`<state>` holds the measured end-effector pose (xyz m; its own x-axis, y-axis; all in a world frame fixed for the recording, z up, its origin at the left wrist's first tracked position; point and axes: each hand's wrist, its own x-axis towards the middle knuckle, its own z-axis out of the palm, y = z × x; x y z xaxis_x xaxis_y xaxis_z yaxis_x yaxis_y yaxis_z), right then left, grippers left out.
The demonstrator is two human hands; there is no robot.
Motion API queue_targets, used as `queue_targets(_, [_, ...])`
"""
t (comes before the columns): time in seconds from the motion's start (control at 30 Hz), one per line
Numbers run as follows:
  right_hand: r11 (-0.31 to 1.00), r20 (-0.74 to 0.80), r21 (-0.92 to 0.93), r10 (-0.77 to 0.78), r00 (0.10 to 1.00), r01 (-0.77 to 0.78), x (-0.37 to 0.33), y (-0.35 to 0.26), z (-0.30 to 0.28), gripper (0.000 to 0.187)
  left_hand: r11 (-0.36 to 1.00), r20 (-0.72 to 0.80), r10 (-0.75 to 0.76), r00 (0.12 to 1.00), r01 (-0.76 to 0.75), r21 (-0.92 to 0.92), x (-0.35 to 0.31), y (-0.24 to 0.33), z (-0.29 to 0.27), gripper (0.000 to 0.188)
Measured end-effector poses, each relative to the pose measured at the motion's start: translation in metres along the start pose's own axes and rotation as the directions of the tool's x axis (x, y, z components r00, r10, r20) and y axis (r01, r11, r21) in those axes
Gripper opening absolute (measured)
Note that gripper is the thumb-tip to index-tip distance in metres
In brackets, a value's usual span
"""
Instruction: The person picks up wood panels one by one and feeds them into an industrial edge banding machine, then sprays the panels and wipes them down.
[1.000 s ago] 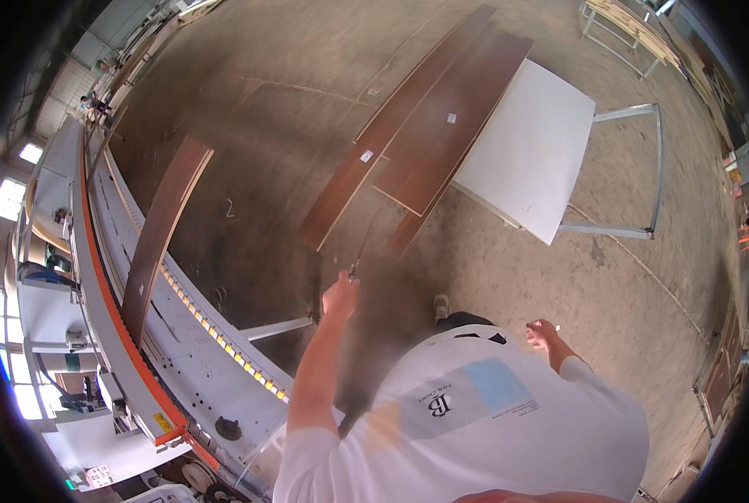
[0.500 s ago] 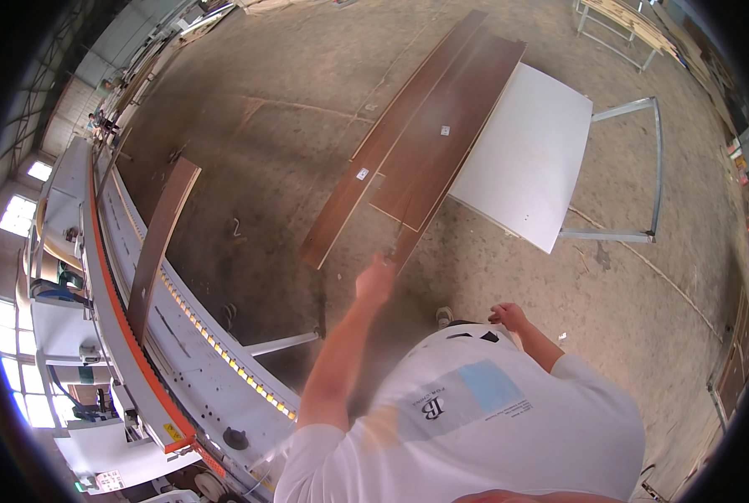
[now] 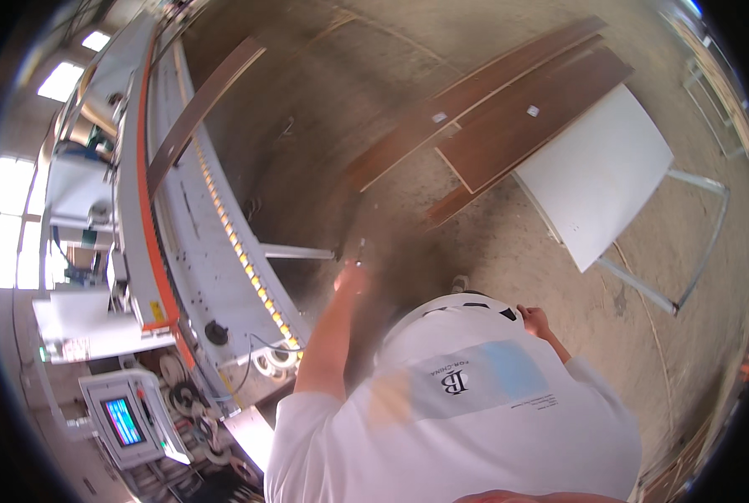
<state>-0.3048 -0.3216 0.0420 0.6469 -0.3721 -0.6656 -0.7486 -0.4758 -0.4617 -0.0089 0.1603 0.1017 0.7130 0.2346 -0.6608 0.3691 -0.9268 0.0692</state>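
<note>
My left hand [image 3: 349, 278] is stretched out in front of me, blurred by motion. Its fingers look closed round a small slim thing with a shiny tip, too smeared to name. It hangs over the floor, just right of the end of a pale metal support bar [image 3: 299, 251] on a long machine. My right hand [image 3: 534, 321] is held low by my waist with its fingers curled; whether anything is inside is hidden. Beyond my hands lie long brown boards [image 3: 550, 117], two of them bearing small white labels. A white panel [image 3: 601, 176] is to their right.
The long machine [image 3: 224, 285], with an orange strip and a row of yellow rollers, runs along my left. A narrow brown board [image 3: 203, 109] lies across it. A control screen [image 3: 123, 421] and several rolls stand at lower left. A metal frame [image 3: 701, 251] juts out beside the white panel.
My view has swung left, bringing the control screen in. My left hand has moved away from the near end of the brown boards towards the machine. My right hand stays by my waist.
</note>
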Motion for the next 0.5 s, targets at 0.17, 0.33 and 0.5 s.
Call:
queue_targets(0.17, [0.996, 0.059, 0.023, -0.088, 0.994, 0.087, 0.047, 0.022, 0.002, 0.048, 0.979, 0.108, -0.157, 0.982, 0.169, -0.116, -0.037, -0.049, -0.027, 0.046])
queue_targets(0.33, [0.976, 0.137, 0.103, -0.204, 0.969, 0.191, 0.115, -0.029, 0.003, 0.029, 0.969, 0.230, 0.242, 0.943, -0.245, -0.017, -0.079, -0.122, 0.030, 0.044])
queue_targets(0.5, [0.954, 0.183, 0.181, -0.273, 0.944, 0.240, 0.142, -0.142, 0.019, 0.031, 0.934, 0.171, 0.351, 0.921, -0.356, 0.001, -0.163, -0.120, 0.033, 0.048])
